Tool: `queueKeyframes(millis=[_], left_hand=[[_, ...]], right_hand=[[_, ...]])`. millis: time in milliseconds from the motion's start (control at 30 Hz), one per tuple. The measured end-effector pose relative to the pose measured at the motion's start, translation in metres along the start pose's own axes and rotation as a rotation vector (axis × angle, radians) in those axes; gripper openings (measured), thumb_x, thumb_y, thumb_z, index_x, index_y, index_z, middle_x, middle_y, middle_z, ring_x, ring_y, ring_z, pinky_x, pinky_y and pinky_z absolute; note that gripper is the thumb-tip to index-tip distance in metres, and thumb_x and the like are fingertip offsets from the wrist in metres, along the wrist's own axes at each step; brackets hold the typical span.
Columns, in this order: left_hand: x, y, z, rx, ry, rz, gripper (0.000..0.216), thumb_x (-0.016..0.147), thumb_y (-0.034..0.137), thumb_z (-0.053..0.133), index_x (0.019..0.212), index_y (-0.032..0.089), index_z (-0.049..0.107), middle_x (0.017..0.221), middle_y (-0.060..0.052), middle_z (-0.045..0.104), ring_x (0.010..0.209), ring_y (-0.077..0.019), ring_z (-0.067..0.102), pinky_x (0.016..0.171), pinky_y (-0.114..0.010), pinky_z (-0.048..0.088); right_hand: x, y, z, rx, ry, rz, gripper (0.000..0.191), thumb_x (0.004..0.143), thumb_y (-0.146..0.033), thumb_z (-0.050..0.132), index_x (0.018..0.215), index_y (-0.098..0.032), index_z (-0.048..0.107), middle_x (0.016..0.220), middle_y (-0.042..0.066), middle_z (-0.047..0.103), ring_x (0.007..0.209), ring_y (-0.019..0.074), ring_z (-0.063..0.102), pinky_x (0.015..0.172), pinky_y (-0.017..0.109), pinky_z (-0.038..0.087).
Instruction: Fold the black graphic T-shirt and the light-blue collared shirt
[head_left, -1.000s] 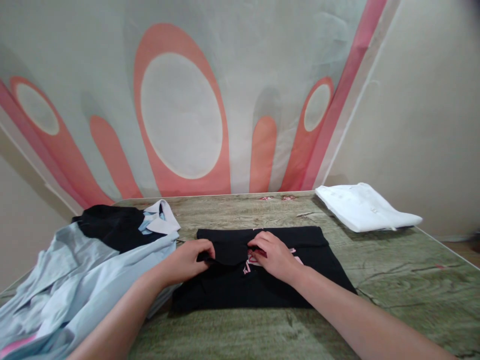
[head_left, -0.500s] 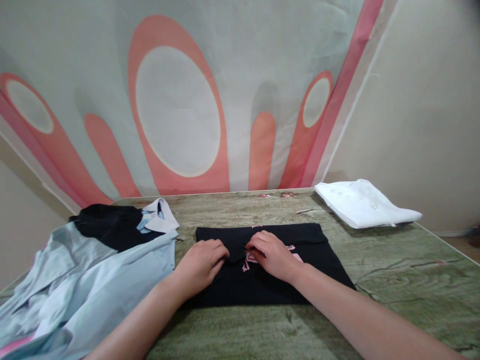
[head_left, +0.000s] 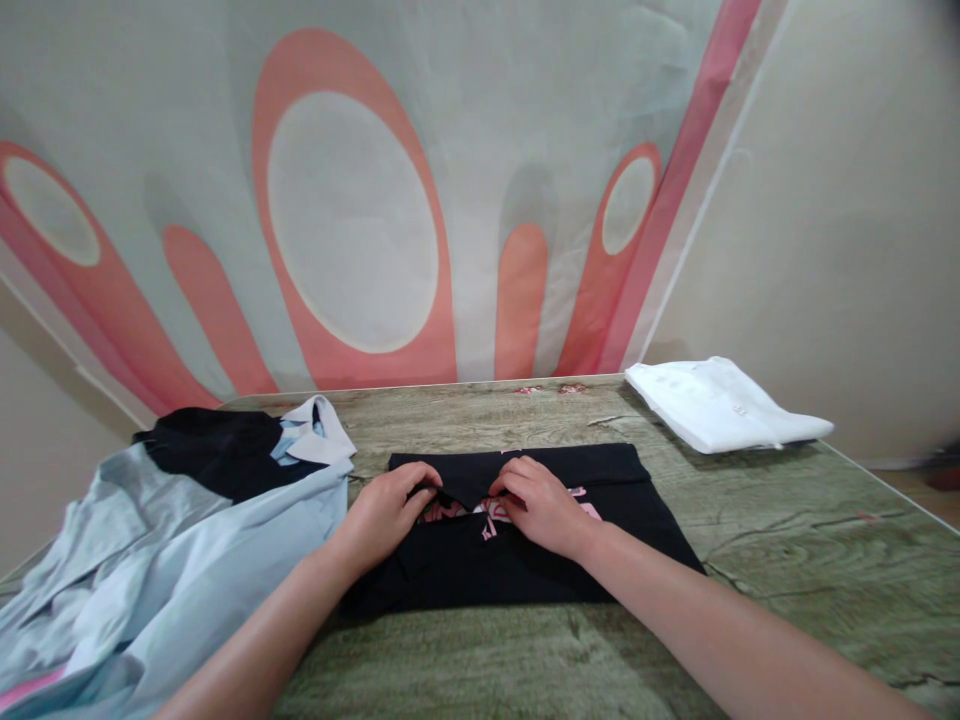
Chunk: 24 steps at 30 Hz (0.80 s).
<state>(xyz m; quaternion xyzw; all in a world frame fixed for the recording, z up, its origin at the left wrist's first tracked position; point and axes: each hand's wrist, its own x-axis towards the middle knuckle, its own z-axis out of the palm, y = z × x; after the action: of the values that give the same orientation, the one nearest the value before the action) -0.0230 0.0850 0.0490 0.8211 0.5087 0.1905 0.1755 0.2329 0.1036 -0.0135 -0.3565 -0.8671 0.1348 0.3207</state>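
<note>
A folded black garment with a pink print [head_left: 525, 575] lies flat on the wooden-look table in front of me. My left hand [head_left: 394, 510] pinches the folded-over flap at its left part, lifting that edge a little so pink print shows beneath. With thumb and fingertips together, my right hand [head_left: 541, 508] grips the same flap near the middle, its palm over the print. Between the two hands the flap's edge dips to a point. The fabric inside each pinch is mostly hidden by the fingers.
On the left is a loose heap of light blue and grey clothes [head_left: 225, 570], with a black piece and a white collar [head_left: 319, 430] on top. A folded white garment [head_left: 724, 405] lies at the back right, near the table [head_left: 795, 560] edge. A patterned wall stands behind.
My left hand has moved slightly up and left, raising the flap and uncovering more pink print. My right hand stays nearly in place.
</note>
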Motion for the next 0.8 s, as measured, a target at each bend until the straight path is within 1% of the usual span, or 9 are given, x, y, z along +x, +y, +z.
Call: queueKeyframes(millis=[67, 200, 333, 433, 533, 600, 667, 733, 800], left_hand=[[-0.0004, 0.0009, -0.0021, 0.008, -0.030, 0.036, 0.015, 0.090, 0.024, 0.046, 0.094, 0.023, 0.061, 0.093, -0.001, 0.065, 0.091, -0.0189, 0.060, 0.082, -0.029, 0.044], [-0.0013, -0.0001, -0.0054, 0.027, -0.113, 0.117, 0.012, 0.088, 0.025, 0.052, 0.090, 0.023, 0.063, 0.090, -0.001, 0.063, 0.090, -0.0185, 0.059, 0.081, -0.028, 0.043], [-0.0027, -0.0014, -0.0066, 0.042, -0.174, 0.131, 0.011, 0.085, 0.021, 0.056, 0.091, 0.023, 0.065, 0.088, 0.000, 0.062, 0.085, -0.0170, 0.058, 0.077, -0.027, 0.042], [-0.0056, -0.0003, -0.0079, 0.069, -0.220, 0.114, 0.023, 0.080, 0.015, 0.055, 0.098, 0.025, 0.064, 0.088, 0.000, 0.060, 0.081, -0.0166, 0.058, 0.073, -0.026, 0.042], [-0.0085, 0.0009, -0.0089, 0.090, -0.229, 0.117, 0.041, 0.075, 0.008, 0.052, 0.111, 0.027, 0.061, 0.094, -0.001, 0.062, 0.088, -0.0183, 0.058, 0.078, -0.028, 0.043], [-0.0087, 0.0006, -0.0087, 0.104, -0.210, 0.136, 0.039, 0.075, 0.007, 0.050, 0.108, 0.026, 0.063, 0.097, -0.002, 0.063, 0.093, -0.0195, 0.059, 0.083, -0.030, 0.043], [-0.0069, -0.0006, -0.0078, 0.103, -0.156, 0.142, 0.029, 0.078, 0.010, 0.050, 0.098, 0.025, 0.066, 0.094, -0.002, 0.063, 0.095, -0.0201, 0.059, 0.084, -0.030, 0.043], [-0.0039, -0.0024, -0.0066, 0.073, -0.054, 0.114, 0.019, 0.082, 0.015, 0.051, 0.092, 0.024, 0.065, 0.092, -0.002, 0.064, 0.093, -0.0202, 0.059, 0.083, -0.030, 0.043], [-0.0009, -0.0044, -0.0053, 0.025, 0.047, 0.065, 0.012, 0.085, 0.023, 0.053, 0.091, 0.023, 0.063, 0.092, -0.002, 0.065, 0.091, -0.0201, 0.060, 0.082, -0.030, 0.044]], right_hand=[[0.0005, -0.0005, 0.0011, 0.006, -0.003, -0.004, 0.025, 0.079, -0.002, 0.059, 0.097, -0.020, 0.063, 0.097, 0.004, 0.064, 0.094, 0.0198, 0.055, 0.083, 0.036, 0.044], [0.0014, -0.0029, 0.0040, -0.010, -0.011, -0.005, 0.036, 0.080, -0.002, 0.057, 0.110, -0.020, 0.062, 0.101, 0.006, 0.064, 0.097, 0.0208, 0.055, 0.084, 0.037, 0.044], [0.0018, -0.0051, 0.0043, -0.005, -0.017, -0.009, 0.032, 0.081, -0.003, 0.057, 0.106, -0.020, 0.065, 0.099, 0.006, 0.064, 0.096, 0.0204, 0.055, 0.083, 0.037, 0.045], [0.0013, -0.0044, 0.0046, 0.020, -0.018, -0.029, 0.031, 0.082, -0.003, 0.056, 0.106, -0.020, 0.065, 0.103, 0.006, 0.064, 0.098, 0.0202, 0.055, 0.084, 0.037, 0.045], [0.0004, -0.0025, 0.0059, 0.026, -0.022, -0.066, 0.035, 0.085, -0.003, 0.052, 0.114, -0.019, 0.062, 0.109, 0.008, 0.064, 0.102, 0.0207, 0.055, 0.086, 0.037, 0.045], [0.0000, -0.0018, 0.0065, 0.017, -0.034, -0.081, 0.039, 0.084, -0.001, 0.052, 0.118, -0.019, 0.060, 0.110, 0.008, 0.064, 0.102, 0.0208, 0.055, 0.086, 0.038, 0.045], [-0.0002, -0.0017, 0.0067, 0.002, -0.051, -0.081, 0.041, 0.083, 0.000, 0.053, 0.119, -0.019, 0.060, 0.107, 0.008, 0.064, 0.100, 0.0207, 0.055, 0.085, 0.037, 0.045], [0.0000, -0.0020, 0.0068, -0.009, -0.055, -0.066, 0.042, 0.082, 0.000, 0.054, 0.118, -0.019, 0.061, 0.104, 0.008, 0.064, 0.098, 0.0206, 0.055, 0.084, 0.037, 0.045], [0.0004, -0.0022, 0.0073, -0.007, -0.041, -0.043, 0.042, 0.081, 0.000, 0.054, 0.117, -0.020, 0.062, 0.102, 0.007, 0.064, 0.096, 0.0204, 0.056, 0.084, 0.037, 0.045]])
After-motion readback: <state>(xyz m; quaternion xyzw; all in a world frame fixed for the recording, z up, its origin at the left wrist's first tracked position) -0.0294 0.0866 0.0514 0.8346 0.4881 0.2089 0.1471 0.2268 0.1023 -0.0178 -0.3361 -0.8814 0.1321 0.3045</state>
